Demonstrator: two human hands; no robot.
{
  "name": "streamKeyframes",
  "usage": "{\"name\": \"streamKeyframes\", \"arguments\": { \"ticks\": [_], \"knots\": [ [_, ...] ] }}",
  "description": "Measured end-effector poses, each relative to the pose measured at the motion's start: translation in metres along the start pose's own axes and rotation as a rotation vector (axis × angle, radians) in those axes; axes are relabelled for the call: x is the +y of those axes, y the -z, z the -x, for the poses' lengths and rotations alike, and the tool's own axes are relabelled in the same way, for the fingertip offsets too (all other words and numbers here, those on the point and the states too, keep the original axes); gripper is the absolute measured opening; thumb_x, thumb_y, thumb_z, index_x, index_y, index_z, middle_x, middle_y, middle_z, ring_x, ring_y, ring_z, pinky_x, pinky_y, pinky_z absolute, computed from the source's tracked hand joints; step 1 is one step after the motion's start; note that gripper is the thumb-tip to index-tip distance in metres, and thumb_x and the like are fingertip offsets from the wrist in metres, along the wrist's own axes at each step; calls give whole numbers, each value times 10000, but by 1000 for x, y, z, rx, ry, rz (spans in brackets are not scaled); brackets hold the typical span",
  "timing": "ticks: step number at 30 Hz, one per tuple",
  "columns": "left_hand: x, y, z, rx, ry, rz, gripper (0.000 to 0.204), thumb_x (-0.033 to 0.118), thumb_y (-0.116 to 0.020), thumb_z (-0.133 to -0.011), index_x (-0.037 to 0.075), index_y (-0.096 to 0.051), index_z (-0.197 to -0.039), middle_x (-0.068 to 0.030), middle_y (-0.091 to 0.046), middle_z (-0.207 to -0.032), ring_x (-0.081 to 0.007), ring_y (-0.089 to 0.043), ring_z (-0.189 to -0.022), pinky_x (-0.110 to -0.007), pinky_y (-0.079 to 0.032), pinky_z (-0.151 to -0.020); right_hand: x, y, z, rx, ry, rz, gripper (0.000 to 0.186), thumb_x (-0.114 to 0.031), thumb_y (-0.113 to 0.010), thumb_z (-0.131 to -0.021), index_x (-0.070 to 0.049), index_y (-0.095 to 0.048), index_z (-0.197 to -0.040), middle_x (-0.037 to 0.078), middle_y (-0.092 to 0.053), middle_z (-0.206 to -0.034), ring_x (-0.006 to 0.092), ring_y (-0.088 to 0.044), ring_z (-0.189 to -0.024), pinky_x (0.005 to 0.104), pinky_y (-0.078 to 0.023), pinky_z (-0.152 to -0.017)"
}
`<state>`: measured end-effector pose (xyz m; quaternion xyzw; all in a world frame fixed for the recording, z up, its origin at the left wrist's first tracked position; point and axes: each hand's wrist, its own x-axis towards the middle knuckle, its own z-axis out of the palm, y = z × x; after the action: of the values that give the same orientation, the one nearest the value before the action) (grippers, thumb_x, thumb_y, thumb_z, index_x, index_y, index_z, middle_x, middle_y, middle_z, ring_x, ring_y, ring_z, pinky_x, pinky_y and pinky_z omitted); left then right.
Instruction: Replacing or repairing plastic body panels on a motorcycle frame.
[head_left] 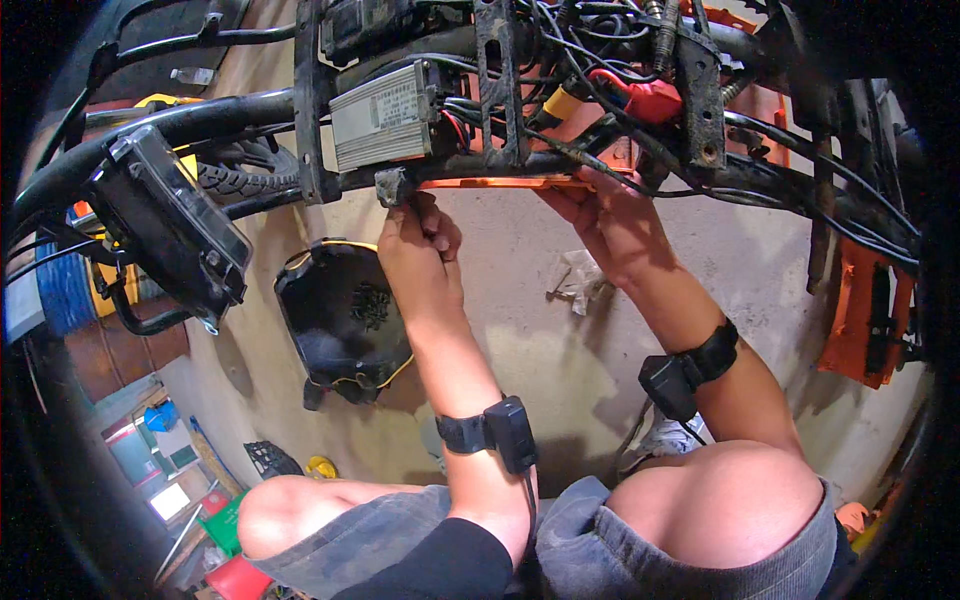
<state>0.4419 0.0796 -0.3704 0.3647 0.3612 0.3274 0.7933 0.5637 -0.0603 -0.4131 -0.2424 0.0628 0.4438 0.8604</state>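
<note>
Above my knees runs a black tubular vehicle frame [235, 107] with metal brackets and cables. My left hand [421, 243] is raised to its lower edge, fingers curled closed just under a small worn metal tab [391, 187]. What those fingers grip, if anything, is hidden. Farther right, my right hand [612, 222] reaches up under the frame and holds the edge of a thin orange plastic panel [500, 183]; its fingertips are partly hidden. A silver finned controller box [380, 117] is mounted above my left hand.
A black tray [330, 335] holding a pile of small dark fasteners [371, 306] is on the floor at left. A crumpled plastic bag [580, 280] lies beyond my right forearm. At left hangs a black display unit [172, 215]; an orange part [858, 315] stands at right.
</note>
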Motion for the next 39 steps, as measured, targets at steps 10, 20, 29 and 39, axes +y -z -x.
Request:
{"name": "streamKeyframes", "arguments": {
  "ticks": [10,20,29,39],
  "knots": [
    [-5,5,2,15,55,-40,222,262,-563,-910,43,-525,-911,15,-446,-640,-72,-392,-513,-211,-268,-452,-3,-3,0,13,7,54,237,-152,-596,-858,-15,-568,-1049,108,-627,-1044,235,-624,-955,383,-519,-889],
    [-6,-2,3,143,16,-175,148,209,-514,-922,65,-483,-942,15,-399,-610,-71,-360,-480,-221,-273,-439,-3,0,1,22,8,55,216,-154,-594,-862,-18,-572,-1029,116,-628,-1047,237,-627,-947,373,-518,-899],
    [-7,-9,4,224,-138,-395,158,239,-566,-877,97,-497,-891,34,-335,-558,-78,-316,-454,-225,-254,-427,-5,-4,3,17,26,50,234,-97,-483,-896,64,-574,-1040,176,-629,-1054,275,-613,-998,402,-469,-960],
    [-15,-8,2,172,-99,-182,245,334,-567,-898,97,-515,-856,48,-313,-548,-78,-292,-455,-248,-236,-429,-1,3,1,-17,22,46,233,-106,-488,-898,58,-579,-1036,171,-633,-1046,270,-622,-979,399,-473,-954]
  ]
}}
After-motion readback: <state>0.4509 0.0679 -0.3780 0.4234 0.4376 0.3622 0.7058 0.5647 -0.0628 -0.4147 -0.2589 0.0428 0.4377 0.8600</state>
